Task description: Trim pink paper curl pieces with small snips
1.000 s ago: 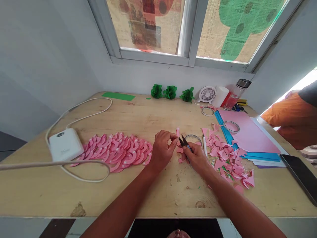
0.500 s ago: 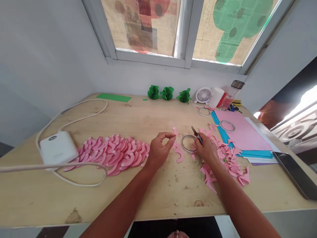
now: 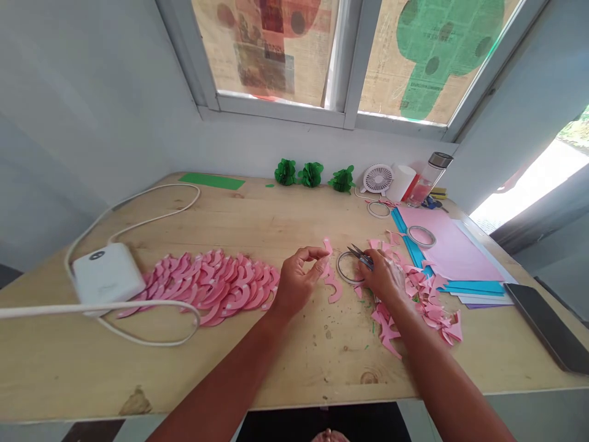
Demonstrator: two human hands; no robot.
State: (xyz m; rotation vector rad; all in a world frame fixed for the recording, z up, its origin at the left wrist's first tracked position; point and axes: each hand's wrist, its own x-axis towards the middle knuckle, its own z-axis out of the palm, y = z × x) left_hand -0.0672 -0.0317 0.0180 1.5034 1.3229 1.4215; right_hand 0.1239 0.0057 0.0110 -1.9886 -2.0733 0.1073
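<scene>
My left hand [image 3: 300,279] is closed in a pinch on a wavy cut strip of pink paper [image 3: 335,292], whose upper end shows just above the fingertips. Small dark-bladed scissors [image 3: 361,254] are in my right hand [image 3: 385,276], blades slightly apart and pointing left toward the strip without touching it. Between the hands, a roll of tape [image 3: 344,276] lies on the table, partly behind my right fingers. Pink paper scraps [image 3: 427,301] are heaped under and beside my right hand. Left of my left hand spreads a pile of curved pink paper pieces [image 3: 221,285].
A white power bank [image 3: 108,279] with a looping cable stands at left. Green paper flowers [image 3: 310,174], a small fan [image 3: 378,178] and a glass bottle [image 3: 427,181] line the back. At right are pink sheets [image 3: 451,245], another tape roll [image 3: 421,237] and a phone [image 3: 547,325].
The scissors have turned leftward in my right hand and their blades have parted a little. My left hand has barely shifted. The dark and brown shape outside at far right is gone.
</scene>
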